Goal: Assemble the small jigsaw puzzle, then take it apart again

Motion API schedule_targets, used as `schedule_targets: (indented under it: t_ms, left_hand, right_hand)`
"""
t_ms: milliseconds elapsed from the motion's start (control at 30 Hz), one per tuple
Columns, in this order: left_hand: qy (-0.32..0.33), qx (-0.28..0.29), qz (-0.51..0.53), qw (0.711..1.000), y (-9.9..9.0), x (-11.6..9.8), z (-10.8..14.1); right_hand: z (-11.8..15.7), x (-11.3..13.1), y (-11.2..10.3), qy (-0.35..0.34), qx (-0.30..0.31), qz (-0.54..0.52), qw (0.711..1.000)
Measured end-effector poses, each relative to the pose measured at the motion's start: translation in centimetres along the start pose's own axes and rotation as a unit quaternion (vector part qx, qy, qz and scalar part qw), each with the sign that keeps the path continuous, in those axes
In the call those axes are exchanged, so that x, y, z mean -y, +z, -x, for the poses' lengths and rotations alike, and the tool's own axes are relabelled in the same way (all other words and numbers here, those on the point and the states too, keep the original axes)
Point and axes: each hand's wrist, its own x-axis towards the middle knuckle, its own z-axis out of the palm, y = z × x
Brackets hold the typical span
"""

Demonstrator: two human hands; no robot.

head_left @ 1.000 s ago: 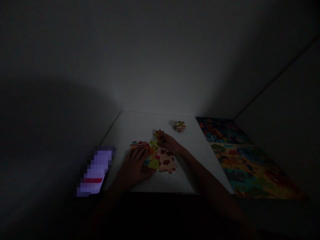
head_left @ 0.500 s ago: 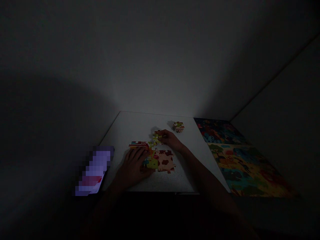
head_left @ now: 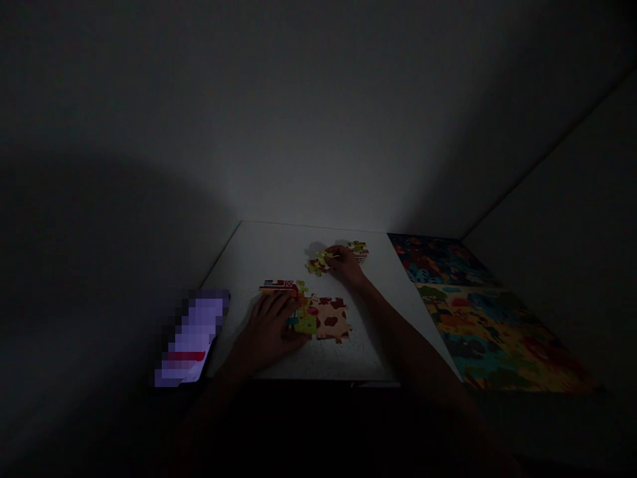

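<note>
Joined puzzle pieces (head_left: 332,320) with a brown-spotted cow pattern lie on the white table (head_left: 279,252), with green and red parts on their left side. My left hand (head_left: 271,328) lies with spread fingers over the left part of these pieces and hides some of them. Farther back, my right hand (head_left: 344,262) pinches a yellow-green puzzle piece (head_left: 322,260) above the table. A stack of puzzle pieces (head_left: 358,250) stands just behind and right of my right hand.
Two colourful picture sheets (head_left: 490,332) with animals cover the right side of the table. A lit phone-like screen (head_left: 192,342), pixelated, is at the left edge. A pale wall rises behind the table.
My right hand has moved back and slightly right with the yellow-green piece, away from the joined pieces and nearer the stack. My left hand has stayed on the joined pieces.
</note>
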Motion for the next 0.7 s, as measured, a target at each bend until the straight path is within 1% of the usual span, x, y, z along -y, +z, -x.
schedule_targets:
  t_ms: [67,200,333,433,533,700]
  left_hand:
    - [-0.001,0.003,0.001,1.0,-0.1,0.0,0.0]
    - [-0.008,0.009,0.002,1.0,0.0,0.2,-0.1]
    - [-0.01,0.021,0.01,1.0,0.0,0.3,-0.1]
    - [-0.013,0.021,0.01,1.0,-0.1,0.2,-0.1]
    - [-0.009,0.019,0.004,1.0,-0.1,0.1,-0.1]
    - [-0.011,0.019,-0.001,1.0,-0.1,0.1,-0.1]
  right_hand:
    - [-0.2,-0.1,0.7,0.002,-0.002,-0.003,1.0]
    - [-0.7,-0.3,1.8,0.042,0.009,-0.058,0.997]
    - [-1.1,-0.5,1.9,0.062,0.02,-0.077,0.995]
    - [-1.1,-0.7,1.7,0.063,0.031,-0.074,0.995]
    - [-0.8,-0.9,1.6,0.04,0.042,-0.043,0.997]
    - [-0.6,-0.7,1.6,-0.004,0.036,0.08,0.996]
